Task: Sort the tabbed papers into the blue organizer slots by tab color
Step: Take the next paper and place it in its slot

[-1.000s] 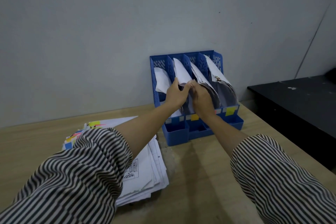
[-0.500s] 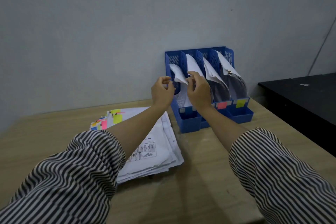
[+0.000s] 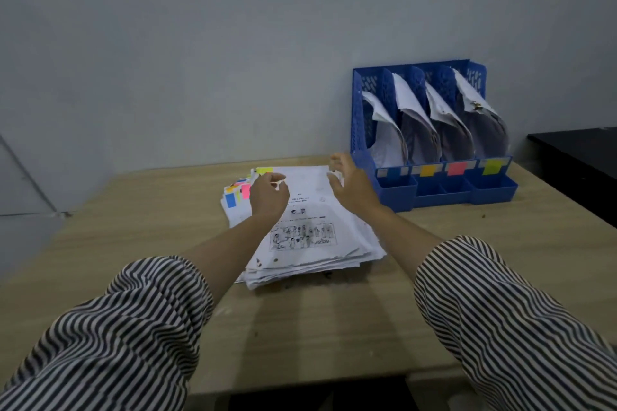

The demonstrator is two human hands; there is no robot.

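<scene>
A stack of tabbed papers (image 3: 310, 240) lies on the wooden table (image 3: 133, 210), with yellow, pink and blue tabs (image 3: 246, 191) fanned at its far left edge. Right of it, against the wall, stands the blue organizer (image 3: 360, 110) with papers in each slot and blue, orange, pink and yellow labels on its front. My left hand (image 3: 268, 198) hovers over the stack's far left part, fingers loosely curled near the tabs. My right hand (image 3: 350, 185) hovers over the stack's far right corner, fingers spread and bent. Neither plainly holds a sheet.
A black table (image 3: 577, 157) stands to the right, lower than the wooden one. The grey wall (image 3: 200, 60) runs close behind the stack and organizer. My striped sleeves fill the lower corners, above the table's front edge.
Both hands let go of the paper in the organizer's left slots and drew back left and down to the stack. My head turned left, so the organizer now sits further right.
</scene>
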